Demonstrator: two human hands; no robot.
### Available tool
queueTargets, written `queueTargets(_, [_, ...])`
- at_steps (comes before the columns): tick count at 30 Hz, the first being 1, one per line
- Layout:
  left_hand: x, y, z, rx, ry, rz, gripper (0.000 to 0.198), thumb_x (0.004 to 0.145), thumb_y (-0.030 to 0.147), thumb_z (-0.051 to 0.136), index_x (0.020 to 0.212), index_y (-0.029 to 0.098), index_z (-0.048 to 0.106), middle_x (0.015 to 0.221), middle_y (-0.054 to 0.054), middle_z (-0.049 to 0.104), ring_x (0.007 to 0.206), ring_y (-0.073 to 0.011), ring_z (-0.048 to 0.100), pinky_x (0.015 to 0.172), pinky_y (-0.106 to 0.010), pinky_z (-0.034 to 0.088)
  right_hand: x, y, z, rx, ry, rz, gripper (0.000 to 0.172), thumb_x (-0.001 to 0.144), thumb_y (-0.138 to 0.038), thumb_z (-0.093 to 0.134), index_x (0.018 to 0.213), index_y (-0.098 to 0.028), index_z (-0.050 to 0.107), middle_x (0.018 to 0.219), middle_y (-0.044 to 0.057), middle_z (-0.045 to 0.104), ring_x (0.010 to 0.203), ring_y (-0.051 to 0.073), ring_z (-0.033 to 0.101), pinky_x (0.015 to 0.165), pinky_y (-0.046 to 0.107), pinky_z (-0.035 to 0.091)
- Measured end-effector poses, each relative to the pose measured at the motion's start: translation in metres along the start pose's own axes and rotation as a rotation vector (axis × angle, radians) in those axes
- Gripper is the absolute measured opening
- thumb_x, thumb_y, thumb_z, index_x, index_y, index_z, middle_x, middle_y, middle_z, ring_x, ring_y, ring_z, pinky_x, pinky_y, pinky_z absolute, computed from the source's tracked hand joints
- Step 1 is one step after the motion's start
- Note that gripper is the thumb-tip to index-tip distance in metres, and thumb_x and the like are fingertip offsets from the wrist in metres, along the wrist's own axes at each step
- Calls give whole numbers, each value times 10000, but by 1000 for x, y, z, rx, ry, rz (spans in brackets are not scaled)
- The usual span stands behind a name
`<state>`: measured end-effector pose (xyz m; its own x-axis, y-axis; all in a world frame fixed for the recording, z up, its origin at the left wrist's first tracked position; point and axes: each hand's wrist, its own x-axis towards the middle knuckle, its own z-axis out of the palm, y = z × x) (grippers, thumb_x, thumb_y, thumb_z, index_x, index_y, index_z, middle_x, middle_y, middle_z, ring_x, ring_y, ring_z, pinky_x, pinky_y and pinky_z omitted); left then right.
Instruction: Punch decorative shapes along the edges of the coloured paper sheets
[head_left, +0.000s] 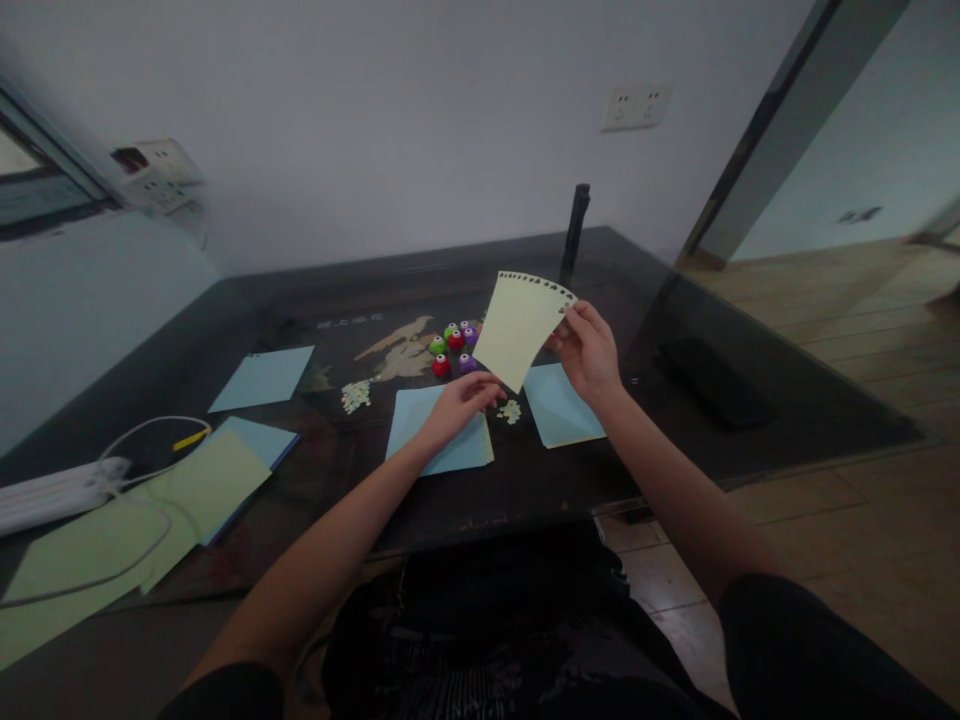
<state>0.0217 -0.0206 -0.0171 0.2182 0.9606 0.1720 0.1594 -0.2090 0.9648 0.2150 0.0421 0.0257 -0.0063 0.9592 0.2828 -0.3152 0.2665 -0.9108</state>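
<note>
A pale yellow sheet (519, 326) with a row of punched holes along its top edge is held up over the dark table (315, 480). My left hand (463, 398) pinches its lower corner. My right hand (587, 350) grips its upper right corner, and something small and reddish sits behind those fingers; I cannot make it out. Under the sheet lie a blue sheet (439, 435) and a second blue sheet (561, 405). A cluster of small coloured paper punches (452, 348), green, red and purple, stands just behind the sheet.
Small heaps of punched paper bits (355, 396) lie on the table. More blue sheets (262, 378) and yellow-green sheets (142, 525) lie at the left, with a white power strip (52, 490) and its cable. A dark post (575, 232) stands at the back. A dark flat object (712, 380) lies at the right.
</note>
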Motion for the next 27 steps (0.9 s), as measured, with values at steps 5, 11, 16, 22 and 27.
queueTargets(5, [4, 7, -10, -567, 102, -177, 387, 828, 486, 560, 1030, 160, 610, 1004, -96, 682, 805, -148, 635, 667, -252, 479, -6, 3, 5, -23, -119, -24, 283, 782, -492, 573, 816, -255, 422, 898, -2, 605, 834, 151, 609, 648, 285, 534])
queueTargets(11, [9, -1, -23, -616, 273, -245, 350, 840, 485, 555, 1008, 179, 588, 906, -77, 691, 789, -179, 658, 689, -297, 530, -12, 3, 8, 48, -349, 29, 300, 729, -462, 679, 798, -232, 500, 804, -5, 610, 773, 149, 622, 654, 303, 559])
queueTargets(16, [9, -5, -35, -589, 370, -157, 344, 747, 297, 679, 1052, 177, 573, 1033, -72, 688, 831, -178, 661, 691, -280, 539, -11, 5, 4, -38, -532, 108, 322, 737, -462, 687, 917, -217, 580, 860, 33, 659, 796, 166, 650, 701, 330, 569])
queueTargets(22, [9, -5, -45, -406, 458, -6, 452, 714, 338, 702, 1103, 175, 540, 1031, -70, 688, 829, -184, 656, 677, -273, 521, -6, 7, 0, -66, -511, 223, 480, 761, -643, 567, 934, -197, 613, 848, 72, 705, 721, 180, 689, 667, 325, 557])
queueTargets(27, [9, -3, -44, -292, 467, 47, 428, 724, 362, 687, 1088, 179, 556, 997, -73, 694, 805, -190, 652, 661, -280, 519, -5, 13, -1, -216, -476, 251, 385, 665, -515, 729, 787, -164, 629, 687, 39, 690, 633, 171, 683, 643, 308, 549])
